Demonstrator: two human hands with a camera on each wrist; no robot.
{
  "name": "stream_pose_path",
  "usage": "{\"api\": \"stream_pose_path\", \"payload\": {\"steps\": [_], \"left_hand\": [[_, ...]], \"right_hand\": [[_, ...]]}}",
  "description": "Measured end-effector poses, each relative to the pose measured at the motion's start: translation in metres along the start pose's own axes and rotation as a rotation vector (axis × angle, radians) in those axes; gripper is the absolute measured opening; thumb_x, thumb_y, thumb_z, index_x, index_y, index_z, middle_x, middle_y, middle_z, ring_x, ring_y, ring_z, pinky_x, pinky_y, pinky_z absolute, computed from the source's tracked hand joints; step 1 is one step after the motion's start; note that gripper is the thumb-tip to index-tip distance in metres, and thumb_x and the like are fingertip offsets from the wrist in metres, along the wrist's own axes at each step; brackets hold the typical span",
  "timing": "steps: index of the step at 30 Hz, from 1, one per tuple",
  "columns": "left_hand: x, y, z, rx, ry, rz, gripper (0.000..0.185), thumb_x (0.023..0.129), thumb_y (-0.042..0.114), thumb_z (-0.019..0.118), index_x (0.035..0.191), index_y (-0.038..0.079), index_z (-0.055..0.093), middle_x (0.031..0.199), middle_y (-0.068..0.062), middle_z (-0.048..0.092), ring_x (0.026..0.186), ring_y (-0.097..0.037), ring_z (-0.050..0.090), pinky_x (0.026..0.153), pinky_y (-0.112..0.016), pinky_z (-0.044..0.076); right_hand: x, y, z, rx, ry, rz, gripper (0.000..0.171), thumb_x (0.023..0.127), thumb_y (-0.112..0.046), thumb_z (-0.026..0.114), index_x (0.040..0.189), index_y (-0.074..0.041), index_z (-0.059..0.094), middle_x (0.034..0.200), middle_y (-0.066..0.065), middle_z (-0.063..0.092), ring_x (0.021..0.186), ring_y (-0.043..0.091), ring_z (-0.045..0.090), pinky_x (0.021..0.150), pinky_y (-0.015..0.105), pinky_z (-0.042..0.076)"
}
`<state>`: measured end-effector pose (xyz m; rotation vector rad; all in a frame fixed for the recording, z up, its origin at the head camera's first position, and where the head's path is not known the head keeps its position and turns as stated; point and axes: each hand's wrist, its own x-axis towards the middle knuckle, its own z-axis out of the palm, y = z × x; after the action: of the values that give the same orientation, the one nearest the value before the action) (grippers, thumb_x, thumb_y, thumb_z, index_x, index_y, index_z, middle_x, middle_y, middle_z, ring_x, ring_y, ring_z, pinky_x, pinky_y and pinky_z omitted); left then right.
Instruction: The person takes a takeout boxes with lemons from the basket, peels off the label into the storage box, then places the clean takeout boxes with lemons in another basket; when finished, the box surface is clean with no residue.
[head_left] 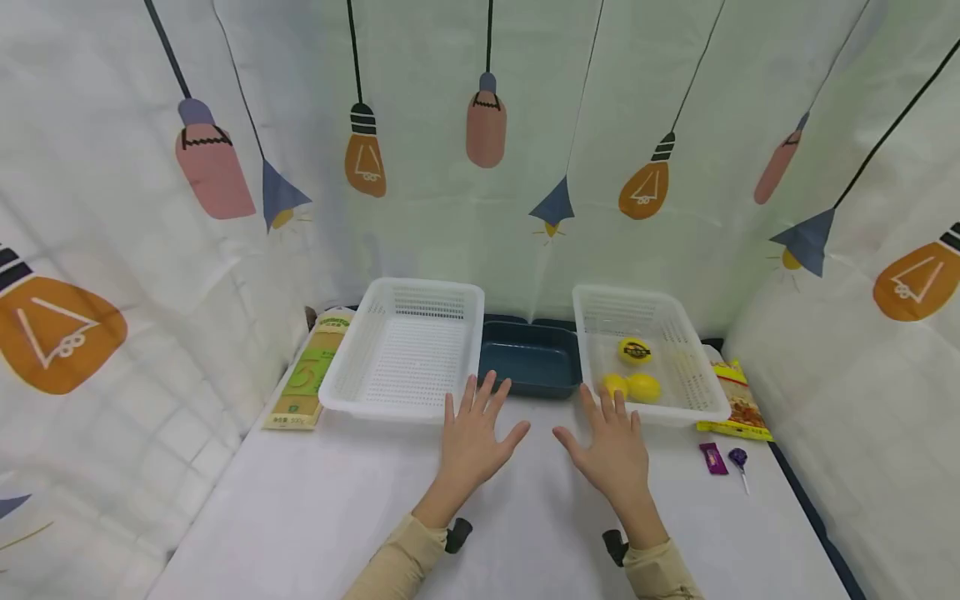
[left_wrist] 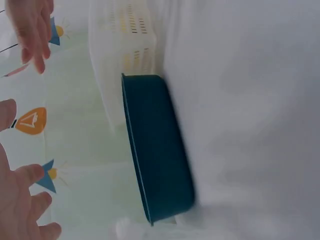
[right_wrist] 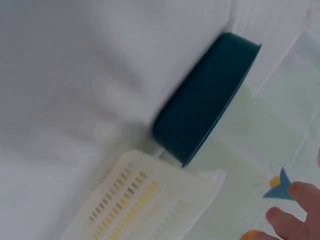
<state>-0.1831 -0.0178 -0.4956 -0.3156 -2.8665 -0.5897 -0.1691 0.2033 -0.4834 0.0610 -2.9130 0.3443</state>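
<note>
Both my hands hover over the white table, fingers spread and holding nothing. My left hand (head_left: 472, 437) is in front of the left white basket (head_left: 405, 408), its fingertips near that basket's front right corner. My right hand (head_left: 611, 446) is just before the right white basket (head_left: 678, 412), fingertips overlapping its front rim in the head view. Inside the right basket are two yellow lemons (head_left: 643, 388) and a round yellow item with a dark label (head_left: 634, 350). Between the baskets stands a dark teal tray (head_left: 531, 390), also seen in the left wrist view and right wrist view.
A green and yellow package (head_left: 309, 371) lies left of the left basket. Right of the other basket are a yellow snack bag (head_left: 738, 400), a small purple wrapped candy (head_left: 713, 458) and a purple lollipop (head_left: 738, 458). A lamp-printed curtain (head_left: 435, 242) encloses the table's back and sides.
</note>
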Motion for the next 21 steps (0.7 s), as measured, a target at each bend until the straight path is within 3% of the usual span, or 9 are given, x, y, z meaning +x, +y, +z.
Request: {"api": "stream_pose_path", "payload": {"steps": [6,12,17,21], "left_hand": [[0.022,0.015,0.001,-0.091,-0.05,0.017,0.075,0.094,0.07,0.04,0.156,0.029,0.03,0.167,0.001,0.025,0.158,-0.027,0.017,0.124,-0.058,0.021],[0.052,0.032,0.008,-0.145,-0.086,0.075,0.073,0.098,0.063,0.041,0.155,0.018,0.033,0.163,-0.006,0.034,0.153,-0.031,0.03,0.123,-0.052,0.03],[0.078,0.052,0.018,-0.227,-0.145,0.121,0.072,0.1,0.059,0.04,0.154,0.012,0.035,0.16,-0.009,0.039,0.149,-0.029,0.039,0.12,-0.045,0.037],[0.095,0.068,0.027,-0.339,-0.212,0.104,0.072,0.101,0.057,0.041,0.154,0.009,0.034,0.161,-0.011,0.038,0.148,-0.029,0.04,0.12,-0.045,0.038]], "right_hand": [[0.02,0.026,-0.016,0.008,-0.059,0.079,0.077,0.097,-0.054,0.052,0.156,-0.011,0.03,0.159,0.025,0.033,0.145,0.047,0.035,0.115,0.063,0.034],[0.045,0.064,-0.031,0.069,-0.156,0.158,0.075,0.101,-0.053,0.04,0.157,-0.005,0.024,0.158,0.028,0.032,0.139,0.052,0.04,0.105,0.069,0.041],[0.075,0.105,-0.04,0.107,-0.263,0.224,0.079,0.103,-0.055,0.032,0.157,0.0,0.014,0.157,0.033,0.028,0.138,0.055,0.036,0.106,0.07,0.038],[0.094,0.135,-0.042,0.101,-0.36,0.268,0.081,0.104,-0.052,0.03,0.156,0.006,0.007,0.155,0.038,0.024,0.139,0.058,0.032,0.11,0.069,0.035]]}}
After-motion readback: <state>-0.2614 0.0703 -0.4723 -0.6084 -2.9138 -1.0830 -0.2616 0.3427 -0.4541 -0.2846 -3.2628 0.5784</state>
